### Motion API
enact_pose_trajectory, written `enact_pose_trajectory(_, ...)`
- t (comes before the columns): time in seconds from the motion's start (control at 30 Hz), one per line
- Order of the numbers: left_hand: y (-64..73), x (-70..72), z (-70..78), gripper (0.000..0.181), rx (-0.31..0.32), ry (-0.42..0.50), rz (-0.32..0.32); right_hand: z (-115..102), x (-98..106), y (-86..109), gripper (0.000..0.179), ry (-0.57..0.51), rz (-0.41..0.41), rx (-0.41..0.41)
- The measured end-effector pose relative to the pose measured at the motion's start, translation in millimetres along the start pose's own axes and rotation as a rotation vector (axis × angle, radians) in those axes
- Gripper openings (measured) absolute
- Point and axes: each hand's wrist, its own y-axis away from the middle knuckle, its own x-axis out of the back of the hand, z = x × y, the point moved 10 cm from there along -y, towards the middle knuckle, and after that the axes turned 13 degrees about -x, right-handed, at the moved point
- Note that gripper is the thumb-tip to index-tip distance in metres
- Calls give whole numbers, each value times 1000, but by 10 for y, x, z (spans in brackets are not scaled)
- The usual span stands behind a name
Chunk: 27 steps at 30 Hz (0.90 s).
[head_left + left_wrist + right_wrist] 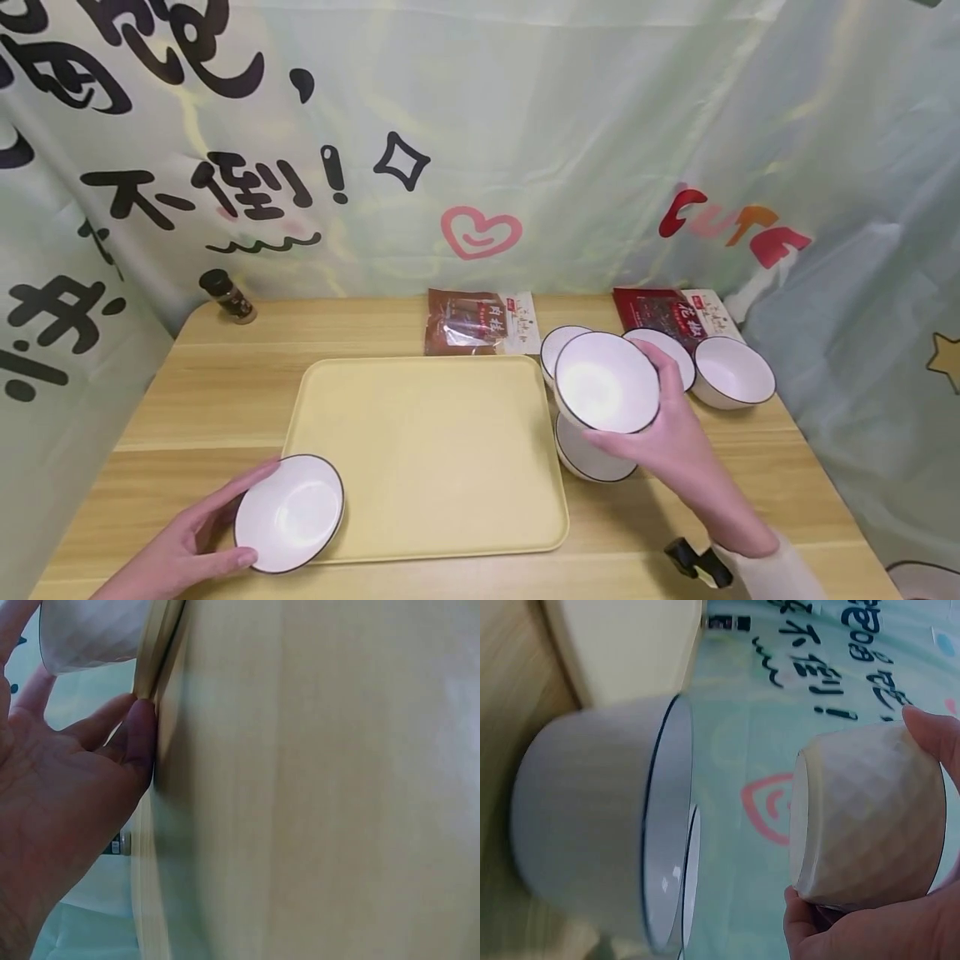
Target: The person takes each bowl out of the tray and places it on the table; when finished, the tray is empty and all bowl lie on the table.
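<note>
White bowls with thin dark rims are the things at my hands. My left hand (187, 533) holds one bowl (291, 512) at the tray's front left corner, thumb at its near rim and a finger along its far side. The left wrist view shows that bowl's faceted wall (94, 634), with other fingertips beside the tray edge. My right hand (671, 417) grips a second bowl (607, 382), raised and tilted above other bowls. In the right wrist view, thumb and fingers span this bowl (874, 817) from rim to base.
A cream tray (427, 458) lies mid-table. Right of it stand several bowls, including one below my right hand (592, 454) and one at the far right (733, 372). Behind are a brown packet (480, 322), a red packet (667, 312) and a dark-capped jar (227, 296). Printed cloth hangs behind.
</note>
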Motion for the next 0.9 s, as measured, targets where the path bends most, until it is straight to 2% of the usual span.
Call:
enact_pose_trajectory(0.3,6,-12,-9,92,8,14,5,444,332,81,129,-17,54,-130)
enact_pose_trajectory(0.63,8,-26,-26,92,8,30,1,765,681,127,120,-19,172,-148)
enact_pose_trajectory(0.9,8,-19,-28,92,8,32,3,1004,807,118,120,8,182,-200)
